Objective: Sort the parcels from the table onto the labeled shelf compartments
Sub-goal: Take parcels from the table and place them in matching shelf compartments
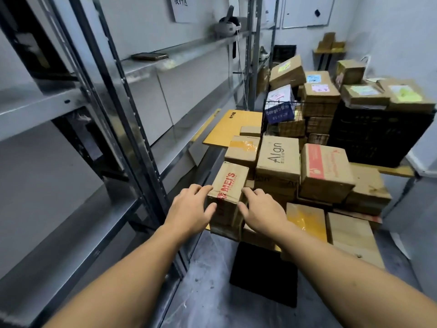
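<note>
A cardboard parcel with red "MEI'S" lettering and red tape (228,185) stands at the near left corner of a table piled with boxes. My left hand (189,209) lies against its left side, fingers over the top edge and thumb on the front. My right hand (260,213) lies against its right side the same way. Behind it are a box marked "Algn" (277,157) and a box with a red stripe (325,169). A grey metal shelf rack (118,129) runs along the left wall, its lower compartments bare.
A wire basket (281,114) and a black crate (378,136) with more parcels stand at the table's back. A yellow envelope (234,126) lies at the far left. A headset (228,26) and a dark flat item (149,56) sit on an upper shelf. A black mat (264,273) covers the floor.
</note>
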`<action>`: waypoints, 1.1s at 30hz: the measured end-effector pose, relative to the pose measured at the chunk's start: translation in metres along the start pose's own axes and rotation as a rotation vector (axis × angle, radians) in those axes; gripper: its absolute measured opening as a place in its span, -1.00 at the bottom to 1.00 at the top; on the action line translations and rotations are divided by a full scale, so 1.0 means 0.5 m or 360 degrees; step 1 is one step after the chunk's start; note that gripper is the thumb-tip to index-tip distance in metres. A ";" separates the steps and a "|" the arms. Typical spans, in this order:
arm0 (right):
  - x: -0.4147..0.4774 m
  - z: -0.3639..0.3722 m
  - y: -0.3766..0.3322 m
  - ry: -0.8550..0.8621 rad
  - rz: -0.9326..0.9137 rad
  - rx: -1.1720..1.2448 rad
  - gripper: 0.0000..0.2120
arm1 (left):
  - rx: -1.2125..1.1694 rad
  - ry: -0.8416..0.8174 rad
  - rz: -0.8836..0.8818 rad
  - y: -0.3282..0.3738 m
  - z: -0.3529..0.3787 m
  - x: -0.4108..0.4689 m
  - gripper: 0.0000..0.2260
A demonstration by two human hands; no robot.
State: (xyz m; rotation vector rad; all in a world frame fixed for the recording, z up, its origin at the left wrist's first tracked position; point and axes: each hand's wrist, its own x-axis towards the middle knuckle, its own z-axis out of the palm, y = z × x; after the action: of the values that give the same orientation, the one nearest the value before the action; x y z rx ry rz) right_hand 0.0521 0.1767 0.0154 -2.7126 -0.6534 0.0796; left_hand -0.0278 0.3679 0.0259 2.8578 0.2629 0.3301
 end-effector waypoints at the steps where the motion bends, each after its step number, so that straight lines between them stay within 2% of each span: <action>1: 0.018 0.006 0.003 -0.0013 0.0009 0.0062 -0.53 | -0.0020 -0.0015 -0.0013 -0.006 0.011 0.016 -0.53; 4: 0.066 0.028 0.013 -0.0032 0.0064 0.0208 -0.52 | -0.0108 -0.0068 -0.0035 -0.016 0.043 0.059 -0.53; 8: 0.107 0.058 0.018 0.0004 0.0178 0.0445 -0.52 | -0.0164 -0.0100 0.0091 -0.020 0.077 0.108 -0.53; 13: 0.129 0.105 -0.001 0.0144 0.0195 0.0658 -0.56 | -0.0341 -0.0102 0.0132 -0.051 0.113 0.144 -0.58; 18: 0.130 0.133 -0.005 0.0227 0.0228 0.0780 -0.58 | -0.0649 -0.0099 0.0021 -0.065 0.148 0.139 -0.53; 26: 0.137 0.148 -0.003 0.0240 0.0377 0.1298 -0.71 | -0.0942 -0.0046 0.0008 -0.075 0.135 0.117 -0.66; 31: 0.129 0.139 0.014 0.0245 0.0321 0.1505 -0.67 | -0.1328 -0.0053 -0.0066 -0.049 0.123 0.117 -0.60; 33: 0.111 0.124 0.026 0.0212 0.0247 0.1561 -0.65 | -0.1427 0.0047 -0.0167 -0.035 0.124 0.107 -0.63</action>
State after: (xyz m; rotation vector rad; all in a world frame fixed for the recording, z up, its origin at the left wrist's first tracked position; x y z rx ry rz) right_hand 0.0990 0.2111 -0.0459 -1.7883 -0.2456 0.1957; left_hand 0.0360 0.3816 -0.0265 1.9522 0.1987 0.3534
